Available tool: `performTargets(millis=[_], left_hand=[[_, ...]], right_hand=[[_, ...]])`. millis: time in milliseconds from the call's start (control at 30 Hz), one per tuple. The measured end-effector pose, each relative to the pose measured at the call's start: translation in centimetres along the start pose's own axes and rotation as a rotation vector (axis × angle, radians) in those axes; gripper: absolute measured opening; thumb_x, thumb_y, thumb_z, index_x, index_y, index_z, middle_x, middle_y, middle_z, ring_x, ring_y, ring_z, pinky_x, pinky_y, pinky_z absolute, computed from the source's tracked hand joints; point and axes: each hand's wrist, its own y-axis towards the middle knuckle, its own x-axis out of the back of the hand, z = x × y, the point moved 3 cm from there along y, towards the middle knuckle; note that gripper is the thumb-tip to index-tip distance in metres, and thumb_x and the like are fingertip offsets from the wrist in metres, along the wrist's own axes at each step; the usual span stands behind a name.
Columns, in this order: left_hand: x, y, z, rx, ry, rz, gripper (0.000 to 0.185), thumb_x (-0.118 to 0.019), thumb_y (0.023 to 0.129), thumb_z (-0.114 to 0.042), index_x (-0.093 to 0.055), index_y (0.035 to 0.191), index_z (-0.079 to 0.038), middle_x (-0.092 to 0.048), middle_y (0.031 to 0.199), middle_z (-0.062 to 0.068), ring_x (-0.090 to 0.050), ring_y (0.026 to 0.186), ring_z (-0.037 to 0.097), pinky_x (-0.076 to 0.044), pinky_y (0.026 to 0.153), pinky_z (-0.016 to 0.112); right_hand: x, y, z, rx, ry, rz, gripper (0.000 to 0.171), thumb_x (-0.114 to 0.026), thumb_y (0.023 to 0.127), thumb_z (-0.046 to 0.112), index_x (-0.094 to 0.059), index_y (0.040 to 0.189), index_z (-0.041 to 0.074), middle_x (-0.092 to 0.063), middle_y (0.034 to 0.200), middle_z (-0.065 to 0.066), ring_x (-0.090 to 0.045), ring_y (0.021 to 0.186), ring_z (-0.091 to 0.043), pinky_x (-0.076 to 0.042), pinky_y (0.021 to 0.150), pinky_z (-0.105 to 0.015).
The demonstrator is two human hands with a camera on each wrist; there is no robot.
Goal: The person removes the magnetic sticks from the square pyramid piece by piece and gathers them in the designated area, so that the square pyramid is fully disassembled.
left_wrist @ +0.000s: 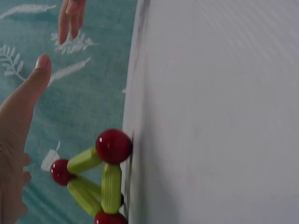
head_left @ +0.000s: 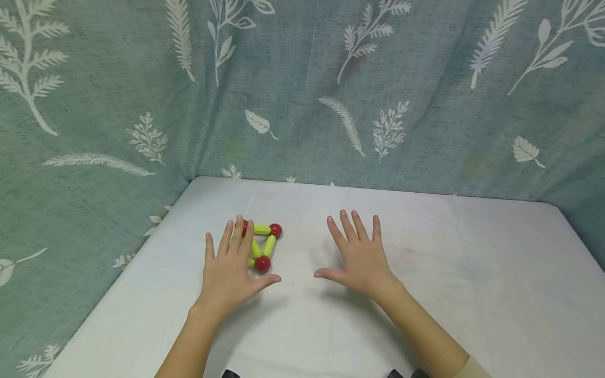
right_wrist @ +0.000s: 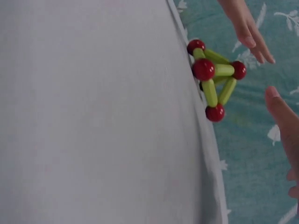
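Observation:
A small pyramid (head_left: 264, 244) of yellow-green rods and red balls stands on the white table (head_left: 425, 273), left of centre. My left hand (head_left: 229, 265) is spread open beside it, and its fingers cover the pyramid's left side in the head view. In the right wrist view the pyramid (right_wrist: 215, 79) sits just apart from the left hand's fingertips (right_wrist: 259, 49). My right hand (head_left: 361, 257) is open and flat, to the right of the pyramid, holding nothing. The left wrist view shows the pyramid (left_wrist: 100, 179) and my left thumb (left_wrist: 23, 107).
A teal cloth (head_left: 302, 105) printed with white leaves hangs behind the table and along both sides. The table's white surface stretches wide to the right of my hands and toward the front edge.

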Motion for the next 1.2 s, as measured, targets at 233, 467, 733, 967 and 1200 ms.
performTargets(millis=[233, 467, 733, 967, 1200], left_hand=[[-0.1, -1.1, 3.0, 0.07, -0.073, 0.028, 0.112, -0.059, 0.07, -0.076, -0.015, 0.152, -0.014, -0.019, 0.156, 0.014, -0.017, 0.143, 0.034, 0.005, 0.111, 0.063], [-0.3, -1.6, 5.6, 0.153, -0.267, 0.015, 0.096, -0.066, 0.075, -0.064, -0.028, 0.15, -0.017, -0.037, 0.149, 0.015, -0.037, 0.133, 0.036, -0.025, 0.105, 0.062], [-1.7, -1.4, 8.4, 0.312, -0.608, 0.121, 0.084, -0.069, 0.081, -0.051, -0.034, 0.147, -0.011, -0.051, 0.137, 0.018, -0.056, 0.117, 0.035, -0.047, 0.092, 0.053], [-3.1, -1.5, 10.1, 0.424, -0.795, 0.245, 0.07, -0.067, 0.085, -0.044, -0.044, 0.14, -0.006, -0.054, 0.134, 0.017, -0.045, 0.128, 0.034, -0.041, 0.1, 0.052], [-3.6, -1.5, 10.4, 0.452, -0.795, 0.232, 0.046, -0.069, 0.087, -0.028, -0.06, 0.126, -0.006, -0.062, 0.124, 0.015, -0.057, 0.117, 0.027, -0.047, 0.087, 0.018]], right_hand=[[-0.8, 1.6, 2.5, 0.094, 0.021, -0.007, 0.102, -0.043, 0.075, 0.082, -0.02, 0.152, 0.019, -0.02, 0.156, -0.013, -0.017, 0.143, -0.034, -0.005, 0.112, -0.062], [-1.7, 3.1, 4.8, 0.153, 0.1, 0.02, 0.099, -0.047, 0.077, 0.078, -0.021, 0.151, 0.018, -0.028, 0.153, -0.011, -0.03, 0.139, -0.031, -0.018, 0.112, -0.057], [-3.7, 5.2, 7.6, 0.175, 0.333, 0.121, 0.087, -0.058, 0.081, 0.065, -0.03, 0.148, 0.017, -0.055, 0.129, -0.006, -0.054, 0.114, -0.022, -0.046, 0.093, -0.039], [-5.0, 6.2, 9.1, 0.189, 0.346, 0.135, 0.06, -0.064, 0.083, 0.055, -0.055, 0.129, 0.019, -0.063, 0.108, 0.002, -0.058, 0.096, -0.013, -0.048, 0.076, -0.026], [-5.8, 6.6, 9.2, 0.152, 0.477, 0.151, 0.033, -0.067, 0.087, 0.039, -0.066, 0.114, 0.021, -0.067, 0.105, 0.006, -0.06, 0.094, -0.01, -0.048, 0.078, -0.025]])
